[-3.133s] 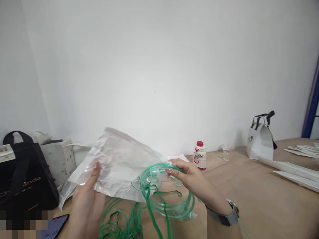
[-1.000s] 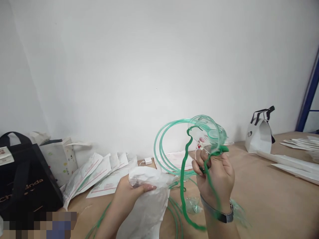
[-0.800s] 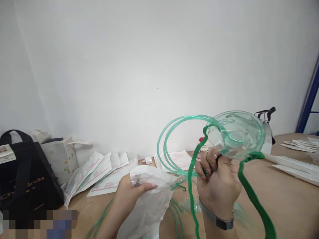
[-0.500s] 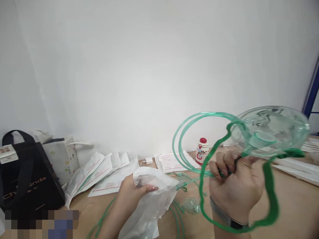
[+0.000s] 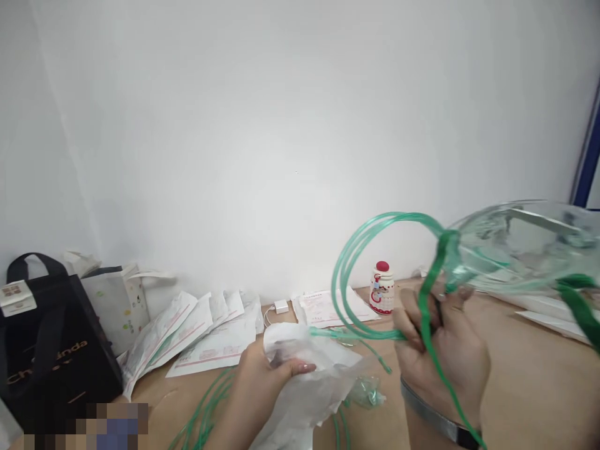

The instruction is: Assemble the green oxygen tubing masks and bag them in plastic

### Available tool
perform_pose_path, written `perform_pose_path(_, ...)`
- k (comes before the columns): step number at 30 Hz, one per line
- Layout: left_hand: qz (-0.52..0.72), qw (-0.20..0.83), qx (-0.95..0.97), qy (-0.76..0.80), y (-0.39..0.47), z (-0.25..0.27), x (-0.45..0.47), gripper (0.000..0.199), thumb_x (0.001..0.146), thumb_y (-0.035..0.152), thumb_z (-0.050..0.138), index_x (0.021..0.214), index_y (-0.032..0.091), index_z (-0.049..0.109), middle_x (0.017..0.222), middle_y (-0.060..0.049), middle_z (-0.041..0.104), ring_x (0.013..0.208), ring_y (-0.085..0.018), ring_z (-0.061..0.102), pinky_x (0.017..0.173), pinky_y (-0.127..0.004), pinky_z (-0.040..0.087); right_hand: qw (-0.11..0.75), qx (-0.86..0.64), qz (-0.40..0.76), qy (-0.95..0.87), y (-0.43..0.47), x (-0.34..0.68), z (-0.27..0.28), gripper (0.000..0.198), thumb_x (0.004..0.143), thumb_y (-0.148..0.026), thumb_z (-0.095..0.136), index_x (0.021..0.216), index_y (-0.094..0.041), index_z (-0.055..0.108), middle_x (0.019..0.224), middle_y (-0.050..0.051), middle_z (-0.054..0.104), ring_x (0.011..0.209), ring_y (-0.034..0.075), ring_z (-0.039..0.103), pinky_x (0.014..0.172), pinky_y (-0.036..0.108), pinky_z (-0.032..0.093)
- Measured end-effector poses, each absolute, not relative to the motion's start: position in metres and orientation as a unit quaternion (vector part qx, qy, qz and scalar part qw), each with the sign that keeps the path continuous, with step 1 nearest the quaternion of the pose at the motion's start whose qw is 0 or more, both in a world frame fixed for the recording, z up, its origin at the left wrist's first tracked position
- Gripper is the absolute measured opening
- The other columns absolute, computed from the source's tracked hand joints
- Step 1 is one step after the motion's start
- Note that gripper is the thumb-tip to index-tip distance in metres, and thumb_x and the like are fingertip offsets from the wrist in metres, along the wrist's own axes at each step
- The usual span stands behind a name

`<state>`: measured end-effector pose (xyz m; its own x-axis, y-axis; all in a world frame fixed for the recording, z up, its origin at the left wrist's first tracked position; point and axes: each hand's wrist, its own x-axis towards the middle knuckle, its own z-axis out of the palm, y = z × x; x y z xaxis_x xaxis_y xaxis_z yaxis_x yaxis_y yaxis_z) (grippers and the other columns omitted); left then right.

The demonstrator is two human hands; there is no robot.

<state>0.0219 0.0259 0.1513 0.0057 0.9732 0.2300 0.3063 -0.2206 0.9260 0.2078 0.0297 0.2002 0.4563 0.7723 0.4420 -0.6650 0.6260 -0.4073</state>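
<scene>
Clear mask [image 5: 529, 250]: over the table's [image 5: 520, 387] right side, long axis near level, connector [image 5: 453, 274] end leftward.
Right hand [image 5: 445, 350]: closed on green tubing [image 5: 394, 335].
Left hand [image 5: 263, 380]: pinching a white pouch [image 5: 314, 390].
Mask's shift: farther right than a moment ago.

The left forearm [image 5: 239, 412] rises from the bottom edge and slants up to the right. The left grip [image 5: 269, 378] is clamped, its thumb [image 5: 300, 369] stretched to the right on top with the nail showing, its other fingers largely hidden beneath. The right forearm [image 5: 417, 431] also enters from below, more steeply, through a fairly straight wrist [image 5: 434, 406]. The right grip [image 5: 443, 350] is held higher, clenched and slightly blurred, its fingers [image 5: 407, 315] folded inward. The two hands are apart.
</scene>
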Motion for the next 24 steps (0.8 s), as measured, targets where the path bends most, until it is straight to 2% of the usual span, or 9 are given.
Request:
perform_pose_path(4,0.500,0.399,0.600,0.480,0.020,0.161,0.022,0.019,0.060,0.022,0.070,0.079,0.018,0.068,0.081,0.000,0.073,0.081,-0.021,0.063,0.073,-0.026,0.047,0.785,-0.132,0.503,-0.337,0.037,0.190,0.193,0.028,0.077,-0.036,0.060,0.061,-0.019,0.044,0.051,-0.009,0.023,0.040,0.006,0.013,0.030,0.014,0.016)
perform_pose_path(7,0.501,0.419,0.615,0.441,0.019,0.166,0.016,0.023,0.059,0.018,0.071,0.083,0.020,0.070,0.090,0.001,0.072,0.087,-0.020,0.062,0.078,-0.024,0.045,0.744,-0.171,0.525,-0.377,0.041,0.179,0.189,0.031,0.075,-0.041,0.061,0.061,-0.018,0.045,0.050,-0.009,0.023,0.040,0.005,0.015,0.031,0.013,0.018)
perform_pose_path(9,0.503,0.425,0.614,0.434,0.020,0.166,0.012,0.024,0.058,0.017,0.072,0.082,0.020,0.070,0.090,0.001,0.073,0.086,-0.020,0.062,0.077,-0.024,0.046,0.720,-0.196,0.527,-0.406,0.043,0.175,0.187,0.032,0.075,-0.044,0.060,0.063,-0.018,0.045,0.050,-0.010,0.023,0.040,0.004,0.015,0.031,0.013,0.017)
perform_pose_path(12,0.505,0.434,0.600,0.443,0.019,0.164,0.006,0.021,0.056,0.018,0.074,0.076,0.018,0.069,0.080,0.000,0.073,0.078,-0.020,0.063,0.070,-0.024,0.047,0.707,-0.231,0.494,-0.451,0.044,0.171,0.184,0.034,0.077,-0.049,0.055,0.063,-0.019,0.044,0.049,-0.010,0.024,0.039,0.005,0.017,0.031,0.014,0.018)
perform_pose_path(14,0.509,0.432,0.591,0.452,0.018,0.163,0.001,0.019,0.056,0.019,0.074,0.074,0.017,0.068,0.077,0.000,0.072,0.076,-0.020,0.063,0.068,-0.024,0.047,0.696,-0.266,0.436,-0.504,0.043,0.171,0.183,0.034,0.081,-0.049,0.049,0.063,-0.020,0.041,0.049,-0.009,0.028,0.038,0.006,0.024,0.032,0.016,0.024)
perform_pose_path(17,0.525,0.407,0.573,0.479,0.018,0.165,-0.005,0.015,0.057,0.020,0.071,0.071,0.017,0.066,0.075,0.000,0.071,0.076,-0.020,0.062,0.067,-0.024,0.046,0.626,-0.305,0.348,-0.628,0.037,0.175,0.183,0.032,0.087,-0.042,0.042,0.063,-0.020,0.041,0.053,-0.006,0.041,0.047,0.009,0.041,0.047,0.021,0.037)
perform_pose_path(19,0.532,0.384,0.571,0.493,0.018,0.166,-0.009,0.012,0.059,0.019,0.068,0.070,0.017,0.066,0.073,-0.001,0.071,0.077,-0.021,0.061,0.067,-0.025,0.046,0.573,-0.323,0.314,-0.685,0.034,0.177,0.184,0.030,0.088,-0.038,0.041,0.064,-0.020,0.044,0.059,-0.004,0.048,0.058,0.011,0.049,0.057,0.023,0.039)
perform_pose_path(21,0.535,0.372,0.578,0.491,0.018,0.166,-0.012,0.011,0.061,0.019,0.065,0.072,0.017,0.066,0.076,-0.001,0.071,0.079,-0.021,0.061,0.069,-0.025,0.046,0.551,-0.347,0.298,-0.697,0.032,0.178,0.184,0.028,0.088,-0.037,0.040,0.066,-0.020,0.046,0.064,-0.002,0.053,0.065,0.013,0.053,0.062,0.025,0.040)
perform_pose_path(24,0.530,0.362,0.584,0.497,0.017,0.167,-0.015,0.012,0.061,0.021,0.066,0.073,0.017,0.067,0.076,-0.001,0.071,0.078,-0.022,0.062,0.068,-0.026,0.046,0.532,-0.389,0.324,-0.679,0.037,0.175,0.182,0.028,0.087,-0.040,0.037,0.067,-0.022,0.044,0.066,-0.001,0.058,0.063,0.015,0.057,0.059,0.026,0.042)
